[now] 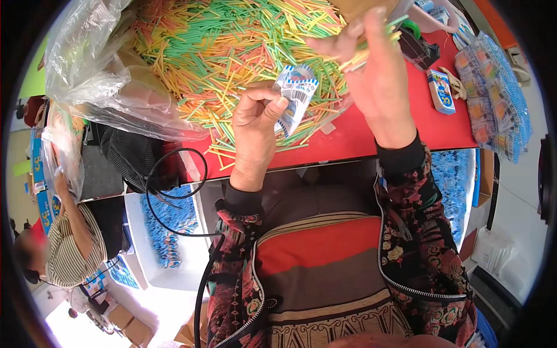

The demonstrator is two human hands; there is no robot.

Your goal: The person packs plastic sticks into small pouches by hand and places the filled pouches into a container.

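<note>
My left hand (254, 130) pinches a small white and blue printed packet (297, 98) with a barcode between thumb and fingers. To its right, my raised right hand (380, 81) is closed round a small bunch of thin coloured sticks (355, 60), whose green and yellow ends poke out past the fingers. Both hands are above the near edge of a large heap of green, yellow and orange sticks (226, 55). Whether the packet holds anything cannot be made out.
Clear plastic sheeting (87, 64) borders the heap on the red table (429, 127). A small blue box (441, 91) and strips of filled packets (493, 95) lie right. Below are white bins (174, 278) of blue packets. A black cable (203, 278) hangs left, near another person (72, 246).
</note>
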